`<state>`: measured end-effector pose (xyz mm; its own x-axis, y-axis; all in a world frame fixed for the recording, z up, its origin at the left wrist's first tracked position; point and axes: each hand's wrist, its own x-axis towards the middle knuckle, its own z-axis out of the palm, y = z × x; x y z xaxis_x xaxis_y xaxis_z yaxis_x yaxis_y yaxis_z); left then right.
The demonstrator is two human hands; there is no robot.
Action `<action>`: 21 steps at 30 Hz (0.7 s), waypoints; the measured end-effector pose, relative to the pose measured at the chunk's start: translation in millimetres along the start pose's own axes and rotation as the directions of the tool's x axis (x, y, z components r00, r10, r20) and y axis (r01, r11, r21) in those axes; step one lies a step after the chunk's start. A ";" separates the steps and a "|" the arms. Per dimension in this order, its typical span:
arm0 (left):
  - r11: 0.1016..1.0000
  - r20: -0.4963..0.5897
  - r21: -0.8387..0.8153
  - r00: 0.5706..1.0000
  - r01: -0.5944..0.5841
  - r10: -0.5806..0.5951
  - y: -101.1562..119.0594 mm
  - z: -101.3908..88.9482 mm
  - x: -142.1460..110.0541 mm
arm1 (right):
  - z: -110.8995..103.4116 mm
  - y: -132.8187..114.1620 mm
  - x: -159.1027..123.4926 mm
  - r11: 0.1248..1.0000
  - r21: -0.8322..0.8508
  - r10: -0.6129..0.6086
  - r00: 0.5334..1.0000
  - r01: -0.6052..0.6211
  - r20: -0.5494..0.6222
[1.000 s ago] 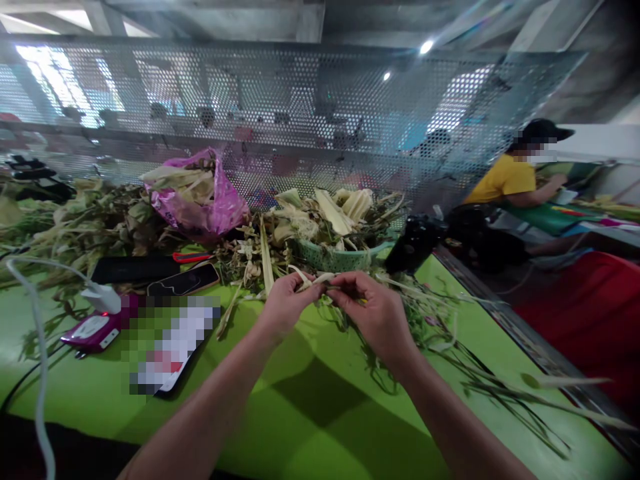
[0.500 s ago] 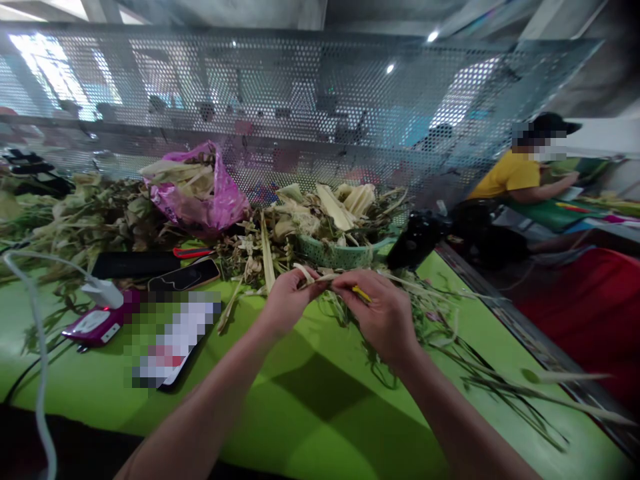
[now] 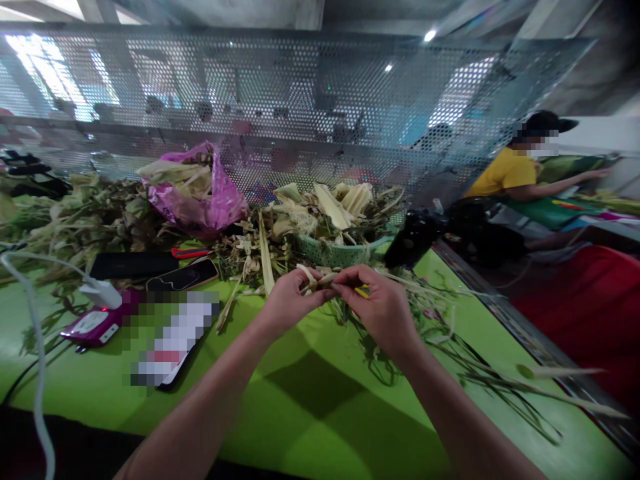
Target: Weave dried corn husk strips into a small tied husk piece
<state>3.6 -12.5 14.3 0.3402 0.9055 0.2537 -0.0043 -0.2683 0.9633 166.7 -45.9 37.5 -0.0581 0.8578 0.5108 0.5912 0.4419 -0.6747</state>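
My left hand (image 3: pixel 287 303) is closed round a pale dried husk strip (image 3: pixel 326 279), whose folded end curls up beyond the thumb. Fingertips of my right hand (image 3: pixel 384 311) pinch the same strip at its other side, so both hands nearly meet. A thin yellow tool (image 3: pixel 362 292) shows between the right hand's fingers; most of it is hidden and its kind cannot be made out. Just beyond the hands stands a green basket (image 3: pixel 335 253) heaped with dry husks (image 3: pixel 333 207). Loose stalks (image 3: pixel 265 257) lie left of it.
A pink plastic bag (image 3: pixel 220 200) of husks sits beside a leafy pile (image 3: pixel 100 213). Phones (image 3: pixel 185 275), a purple power strip (image 3: pixel 97 325) and a red-handled cutter (image 3: pixel 191 253) lie left. A black bottle (image 3: pixel 413 240) stands right. A person in yellow (image 3: pixel 515 170) sits beyond.
My right hand has turned slightly and its fingers have shifted along the strip, showing less of the yellow tool. The person at right has stretched an arm forward.
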 end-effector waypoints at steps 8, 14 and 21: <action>0.980 -0.068 -0.163 0.989 0.118 -0.131 -2.0 2.3 0.3 | 6.9 9.8 4.4 0.946 0.297 0.134 0.991 -0.131 0.011; 0.954 -0.173 -0.271 0.968 0.129 -0.180 -2.6 1.2 2.1 | 0.5 -4.9 1.8 0.992 0.090 -0.073 0.974 0.094 -0.212; 0.934 -0.165 -0.348 0.976 0.077 -0.142 -1.0 2.4 -0.3 | 10.4 -3.1 -2.6 0.957 -0.129 -0.278 0.950 0.260 -0.144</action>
<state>5.8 -13.3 13.1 0.1772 0.9762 0.1252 -0.3052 -0.0664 0.9500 156.6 -46.8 32.8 -0.1032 0.6540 0.7494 0.6544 0.6121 -0.4440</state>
